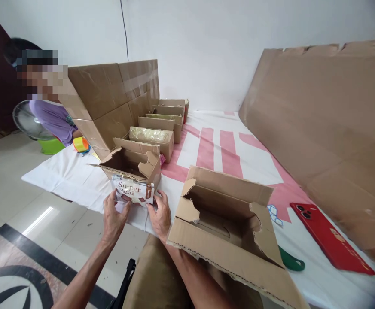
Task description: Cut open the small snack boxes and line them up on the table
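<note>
Both my hands grip a white and brown food pouch (135, 191) printed "Super Meal", one at each side. My left hand (114, 216) pinches its left edge, and my right hand (160, 214) has the lower right corner. The pouch is upright against the front of an open cardboard box (153, 177) with its flaps folded out. To the right of my right hand, above my forearm, stands another open cardboard box (229, 244), whose visible inside holds nothing.
Several cardboard boxes (168, 143) line up behind, beside a tall cardboard panel (110, 92). On the right, a red phone (330, 238) and a green-handled object (291, 259) lie by a large cardboard sheet (329, 141). Someone in a purple shirt (53, 120) sits at left near an orange-yellow tape roll (81, 144).
</note>
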A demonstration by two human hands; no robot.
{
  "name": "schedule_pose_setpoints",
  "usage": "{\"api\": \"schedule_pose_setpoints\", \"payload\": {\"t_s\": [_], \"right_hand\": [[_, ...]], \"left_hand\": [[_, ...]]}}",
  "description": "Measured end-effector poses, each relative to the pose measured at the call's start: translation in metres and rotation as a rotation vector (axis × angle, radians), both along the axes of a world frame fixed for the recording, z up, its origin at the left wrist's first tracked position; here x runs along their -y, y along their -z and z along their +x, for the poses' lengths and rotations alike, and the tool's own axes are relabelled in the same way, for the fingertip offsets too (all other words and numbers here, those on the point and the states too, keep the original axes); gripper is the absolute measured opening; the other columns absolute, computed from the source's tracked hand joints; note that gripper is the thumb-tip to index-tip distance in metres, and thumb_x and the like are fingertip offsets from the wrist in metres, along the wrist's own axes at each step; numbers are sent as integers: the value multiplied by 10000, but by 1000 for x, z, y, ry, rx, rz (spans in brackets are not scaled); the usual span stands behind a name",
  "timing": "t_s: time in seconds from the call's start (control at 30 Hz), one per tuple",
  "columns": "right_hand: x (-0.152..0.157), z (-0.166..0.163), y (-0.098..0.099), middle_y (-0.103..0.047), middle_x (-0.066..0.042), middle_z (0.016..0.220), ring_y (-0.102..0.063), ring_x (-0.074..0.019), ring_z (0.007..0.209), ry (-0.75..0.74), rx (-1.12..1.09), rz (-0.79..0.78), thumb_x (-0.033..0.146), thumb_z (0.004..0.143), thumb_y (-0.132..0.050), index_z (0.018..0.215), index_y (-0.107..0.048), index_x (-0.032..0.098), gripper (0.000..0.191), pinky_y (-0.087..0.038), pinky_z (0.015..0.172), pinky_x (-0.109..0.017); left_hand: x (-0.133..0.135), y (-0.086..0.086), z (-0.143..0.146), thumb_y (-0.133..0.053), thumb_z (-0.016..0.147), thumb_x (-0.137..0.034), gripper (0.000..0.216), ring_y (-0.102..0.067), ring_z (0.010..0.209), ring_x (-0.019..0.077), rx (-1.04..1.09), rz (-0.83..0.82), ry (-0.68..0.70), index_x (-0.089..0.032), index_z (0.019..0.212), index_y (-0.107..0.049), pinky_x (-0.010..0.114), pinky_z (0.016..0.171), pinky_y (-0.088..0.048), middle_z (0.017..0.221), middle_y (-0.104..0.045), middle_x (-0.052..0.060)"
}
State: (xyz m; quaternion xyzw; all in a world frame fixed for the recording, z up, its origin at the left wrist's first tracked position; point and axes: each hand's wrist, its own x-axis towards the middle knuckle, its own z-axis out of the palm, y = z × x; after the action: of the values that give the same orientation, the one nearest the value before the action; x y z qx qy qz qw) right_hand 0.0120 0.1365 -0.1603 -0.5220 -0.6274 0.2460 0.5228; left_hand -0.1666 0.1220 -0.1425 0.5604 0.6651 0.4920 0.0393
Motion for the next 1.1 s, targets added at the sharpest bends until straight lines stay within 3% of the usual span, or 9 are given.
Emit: {"api": "schedule_pose_setpoints", "payload": {"t_s": [0.13,0.37,0.47,0.6,0.87,1.1], "right_hand": [[1,1,-1,-632,-129,1326,-668,-246,1100,4,1,-17,173,804,-695,1096,-686,213,296,-547,939,-359],[5,1,-8,-736,-30,890,-687,-226,850,-33,22,-22,184,834,-713,1040,-718,231,212,-513,848,-363],[7,0,-10,-776,-39,981,-707,-223,893,-43,10,-2,148,848,-656,1140,-702,230,307,-524,856,-348],[8,0,-8,-790,-35,971,-720,-213,861,-39,6,27,138,857,-592,1163,-681,225,330,-537,838,-336],[7,1,-4,-734,-87,1117,-689,-204,872,17,13,91,147,872,-511,1204,-628,183,354,-504,839,-347],[7,-2,-9,-692,-104,1190,-680,-205,930,-9,17,163,120,887,-465,1235,-610,185,382,-521,860,-347]], "left_hand": [[2,4,-2,-686,825,-543,722,-616,1160,329,39,-64,-12,-127,1400,-555,515,956,-578,1253,-627,178],[11,14,-15,-646,866,-452,579,-670,1063,276,77,-102,-1,-168,1364,-572,486,960,-588,1227,-639,139],[19,15,-13,-673,862,-477,641,-606,1271,333,19,-85,-9,-176,1413,-545,520,1045,-552,1415,-542,192],[21,16,-2,-715,862,-496,795,-328,1548,387,-96,8,-11,-186,1535,-428,574,1225,-371,1633,-325,232],[-12,23,16,-720,846,-514,879,-312,1548,412,-161,10,29,-168,1572,-366,610,1246,-310,1631,-325,252],[-6,22,18,-660,877,-453,787,-237,1589,409,-134,-19,23,-155,1552,-388,616,1263,-267,1670,-259,252]]}}
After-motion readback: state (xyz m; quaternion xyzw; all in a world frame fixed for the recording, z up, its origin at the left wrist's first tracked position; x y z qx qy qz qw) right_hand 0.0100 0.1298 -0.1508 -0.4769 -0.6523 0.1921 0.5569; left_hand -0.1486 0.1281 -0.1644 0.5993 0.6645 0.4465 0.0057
